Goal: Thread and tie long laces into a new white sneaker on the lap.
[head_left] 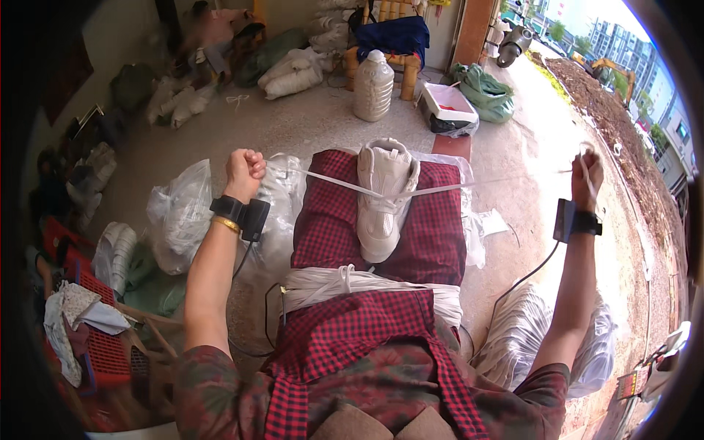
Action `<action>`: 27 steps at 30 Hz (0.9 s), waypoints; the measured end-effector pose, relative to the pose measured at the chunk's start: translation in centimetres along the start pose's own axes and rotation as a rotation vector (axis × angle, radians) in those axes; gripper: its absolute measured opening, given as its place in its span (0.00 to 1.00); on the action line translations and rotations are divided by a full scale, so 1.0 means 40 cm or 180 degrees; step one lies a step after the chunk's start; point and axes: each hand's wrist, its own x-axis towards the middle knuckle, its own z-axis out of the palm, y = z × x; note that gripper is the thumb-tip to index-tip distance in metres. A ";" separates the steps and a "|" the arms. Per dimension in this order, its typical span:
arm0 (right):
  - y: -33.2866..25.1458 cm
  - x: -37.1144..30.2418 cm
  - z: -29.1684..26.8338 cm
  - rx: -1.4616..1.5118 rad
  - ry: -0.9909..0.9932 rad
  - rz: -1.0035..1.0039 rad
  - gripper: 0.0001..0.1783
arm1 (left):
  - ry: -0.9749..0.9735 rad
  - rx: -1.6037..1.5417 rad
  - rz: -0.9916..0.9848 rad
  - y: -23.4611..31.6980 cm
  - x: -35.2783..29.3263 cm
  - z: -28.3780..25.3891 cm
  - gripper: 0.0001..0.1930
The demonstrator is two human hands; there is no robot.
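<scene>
A white sneaker (pixel 378 229) rests on my lap over a red-and-black checked apron (pixel 323 242), its toe toward me. One white shoelace (pixel 441 188) crosses the front of the sneaker and spreads out to both sides, dipping at the shoe. Raised at the left, my left hand (pixel 246 174) is closed in a fist around one end. Far out to the right, my right hand (pixel 587 178) grips the other part, with a loose tail hanging by the wrist; its fingers are slightly blurred. A thick bundle of white laces (pixel 312 287) lies across my waist.
Clear plastic bags of white goods lie left (pixel 180 220) and right (pixel 521 326) of me. Ahead stand a large plastic jug (pixel 374 86), a white box (pixel 449 103) and a bamboo chair (pixel 408 77). A red basket (pixel 103 308) sits at left; another person (pixel 218 33) sits far left. Cables run from both wrist devices.
</scene>
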 end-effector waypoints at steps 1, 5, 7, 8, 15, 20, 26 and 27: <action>0.061 -0.025 -0.025 0.0343 0.0481 0.0577 0.12 | 0.0059 0.0059 -0.0098 -0.010 0.000 -0.012 0.07; 0.245 -0.195 -0.050 -0.0422 -0.0577 0.1494 0.16 | 0.0346 -0.0230 -0.0352 0.054 0.010 -0.128 0.06; 0.269 -0.254 -0.055 -0.1589 -0.1271 0.1822 0.18 | 0.0549 0.0368 -0.0317 0.112 -0.008 -0.142 0.08; 0.288 -0.239 -0.164 -0.3204 -0.1517 0.1467 0.16 | 0.0476 0.0793 -0.0531 0.125 0.009 -0.068 0.10; 0.036 -0.390 0.298 -0.2261 -0.2467 -0.0358 0.12 | 0.0131 0.4771 0.0946 0.050 -0.093 0.094 0.10; -0.056 -0.565 0.493 -0.2478 -0.3822 -0.1505 0.16 | -0.2031 0.4450 0.2266 -0.137 -0.212 0.346 0.12; -0.016 -0.560 0.501 -0.2462 -0.3933 -0.1845 0.11 | -0.2413 0.4293 0.2480 -0.166 -0.202 0.347 0.13; -0.025 -0.562 0.501 -0.2426 -0.4037 -0.1682 0.10 | -0.2494 0.4574 0.2830 -0.156 -0.197 0.334 0.11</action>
